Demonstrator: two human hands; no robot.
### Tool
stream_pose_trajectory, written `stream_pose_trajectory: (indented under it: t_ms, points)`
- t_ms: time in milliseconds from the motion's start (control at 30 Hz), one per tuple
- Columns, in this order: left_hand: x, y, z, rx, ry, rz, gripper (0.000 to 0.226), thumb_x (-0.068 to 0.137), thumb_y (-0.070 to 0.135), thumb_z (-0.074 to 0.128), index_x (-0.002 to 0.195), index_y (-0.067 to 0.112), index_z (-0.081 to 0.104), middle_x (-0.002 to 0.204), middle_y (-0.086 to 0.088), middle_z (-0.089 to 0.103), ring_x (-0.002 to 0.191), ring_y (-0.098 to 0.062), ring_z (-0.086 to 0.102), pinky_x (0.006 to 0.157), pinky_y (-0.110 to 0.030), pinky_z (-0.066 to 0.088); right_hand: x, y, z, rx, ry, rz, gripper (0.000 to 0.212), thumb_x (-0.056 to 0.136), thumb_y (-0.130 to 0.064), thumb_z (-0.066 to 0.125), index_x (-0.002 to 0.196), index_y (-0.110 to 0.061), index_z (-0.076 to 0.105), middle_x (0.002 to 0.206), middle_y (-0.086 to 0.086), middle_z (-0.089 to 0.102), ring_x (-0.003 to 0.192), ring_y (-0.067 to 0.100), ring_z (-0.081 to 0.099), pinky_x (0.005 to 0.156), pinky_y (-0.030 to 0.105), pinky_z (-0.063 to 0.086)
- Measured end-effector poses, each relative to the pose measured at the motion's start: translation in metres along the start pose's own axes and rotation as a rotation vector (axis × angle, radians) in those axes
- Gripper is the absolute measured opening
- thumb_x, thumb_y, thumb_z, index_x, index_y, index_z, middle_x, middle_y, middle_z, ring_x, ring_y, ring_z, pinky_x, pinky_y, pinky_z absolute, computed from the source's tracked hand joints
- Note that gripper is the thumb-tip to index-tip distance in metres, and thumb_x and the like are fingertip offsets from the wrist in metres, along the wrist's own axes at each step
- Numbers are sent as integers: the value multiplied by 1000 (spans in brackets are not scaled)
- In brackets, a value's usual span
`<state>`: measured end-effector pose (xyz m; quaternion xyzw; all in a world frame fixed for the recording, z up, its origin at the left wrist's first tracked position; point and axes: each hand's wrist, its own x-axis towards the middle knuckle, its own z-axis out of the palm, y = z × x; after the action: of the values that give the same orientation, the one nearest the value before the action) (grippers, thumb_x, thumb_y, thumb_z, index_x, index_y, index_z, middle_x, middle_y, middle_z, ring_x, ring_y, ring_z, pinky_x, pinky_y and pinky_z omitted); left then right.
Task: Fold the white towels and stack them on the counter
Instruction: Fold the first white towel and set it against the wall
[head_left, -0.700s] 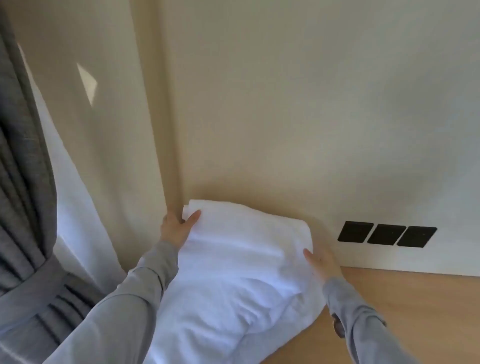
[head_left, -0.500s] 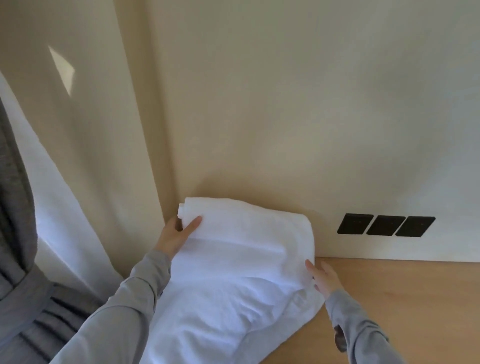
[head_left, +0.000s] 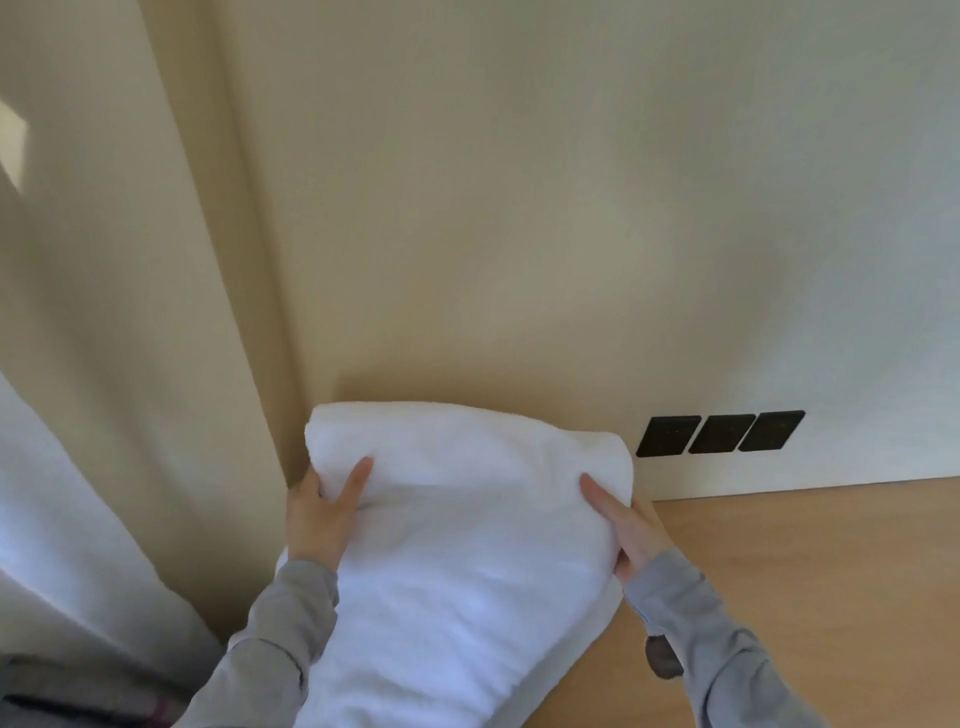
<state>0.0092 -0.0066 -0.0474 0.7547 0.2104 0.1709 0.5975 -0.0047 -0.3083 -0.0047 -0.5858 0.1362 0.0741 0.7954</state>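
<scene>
Wall (head_left: 519, 208): pale and plain, meeting a cream curtain (head_left: 104, 364) at the left.
Counter (head_left: 805, 571): light wood, running along the wall's foot.
White towel (head_left: 467, 545): bulky, part-folded, lying on the counter's left end, far rolled edge close against the wall.
Left hand (head_left: 317, 514): gripping the towel's far left edge, thumb lying on top, fingers tucked behind.
Right hand (head_left: 628, 530): gripping the right edge, thumb on top, fingers curling underneath.
Black wall plates (head_left: 719, 434): three in a row, sitting just right of the towel; possibly switches, too dim to tell.
Risk: the thick fold could be springing open or skewing if one hand is releasing before the other is pressing it flat.
</scene>
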Motion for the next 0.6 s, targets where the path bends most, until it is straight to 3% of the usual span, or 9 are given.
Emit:
stream_pose_trajectory:
  t_ms: [133,333,533,600]
  points:
    - [-2,0,2,-68,124,-41,35,82,43,65,94,12,57,92,-7,61,89,-31,56,79,-40,47,-23,-32,33,15,-141,-172,43,70,-31,72,111,-18,66,106,6,72,97,24,69,78,39,57]
    - [1,45,-6,-182,129,159,24,92,38,53,90,15,47,84,-1,51,84,-26,50,77,-39,42,-48,-69,36,105,-86,-285,48,68,-29,73,111,-9,65,109,14,70,100,31,66,87,48,53]
    - [-20,131,14,-200,98,445,21,95,32,51,77,25,44,72,6,46,65,-10,42,62,-20,39,-68,-111,-17,167,-21,-412,28,71,-26,69,93,-9,73,100,16,72,92,30,69,72,40,58]
    - [-39,155,35,-220,66,493,24,94,35,50,75,23,43,72,3,44,65,-12,41,62,-27,38,-79,-129,-47,165,9,-473,26,72,-26,69,91,-9,74,98,16,72,91,30,70,70,38,58]
